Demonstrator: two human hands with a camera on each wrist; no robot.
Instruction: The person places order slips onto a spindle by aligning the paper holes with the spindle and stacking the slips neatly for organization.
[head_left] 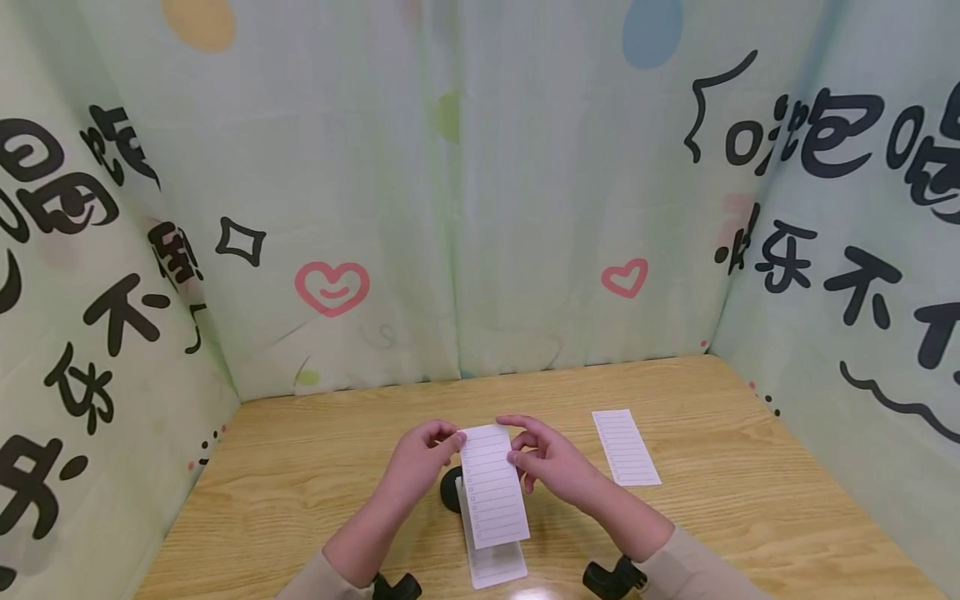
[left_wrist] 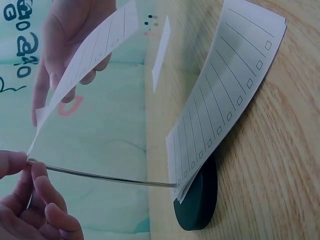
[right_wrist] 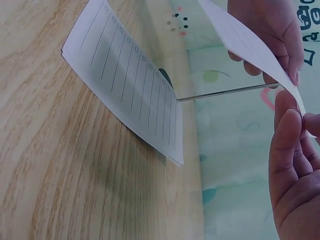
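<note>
A lined checklist slip is held up over the table between both hands. My left hand pinches its top left corner, close to the upper end of a thin metal rod. On the opposite side, my right hand pinches the slip's right edge between thumb and fingers. The rod rises from a round black base, like a bill spike. Lower down, a few similar slips sit tilted at the rod's foot, one end over the base. Whether the rod pierces the held slip is hidden by the fingers.
Another lined slip lies flat on the wooden table, to the right of the hands. A pale printed curtain encloses the table at the back and both sides. Black wrist devices sit near both sleeves.
</note>
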